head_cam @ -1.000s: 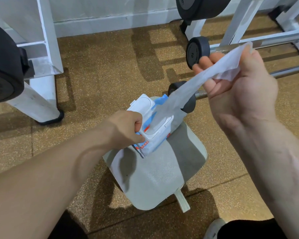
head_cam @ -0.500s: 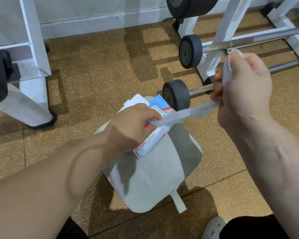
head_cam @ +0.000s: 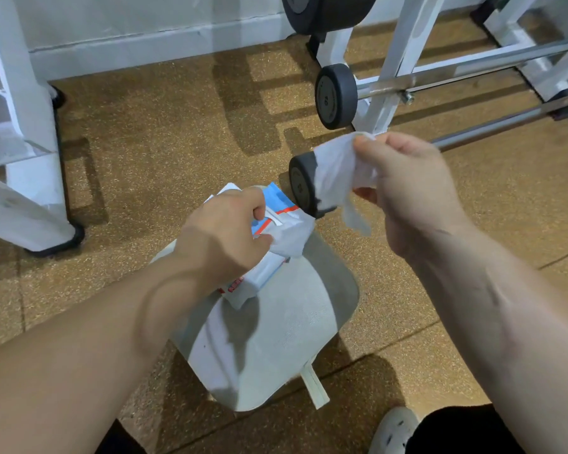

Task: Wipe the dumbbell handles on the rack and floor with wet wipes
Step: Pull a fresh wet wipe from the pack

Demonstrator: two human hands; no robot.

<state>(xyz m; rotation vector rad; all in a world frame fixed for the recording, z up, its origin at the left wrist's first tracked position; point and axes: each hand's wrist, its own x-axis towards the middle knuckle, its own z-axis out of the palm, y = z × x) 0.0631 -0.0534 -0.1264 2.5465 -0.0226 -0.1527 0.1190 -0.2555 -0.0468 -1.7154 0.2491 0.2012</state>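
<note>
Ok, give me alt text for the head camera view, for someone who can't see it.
The right hand holds a crumpled wet wipe while the left hand grips the wipes pack on a grey pad. Behind them, a dumbbell lies on the brown floor beside a white rack.

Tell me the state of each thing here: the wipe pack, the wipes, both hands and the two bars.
wet wipe pack, lid open, lying on the grey pad.
pulled wipe, free of the pack, bunched.
next wipe, sticking out of the pack.
left hand, gripping the pack.
right hand, pinching the pulled wipe.
floor bar, lying on the floor, untouched.
rack bar, resting on the white rack.
</note>
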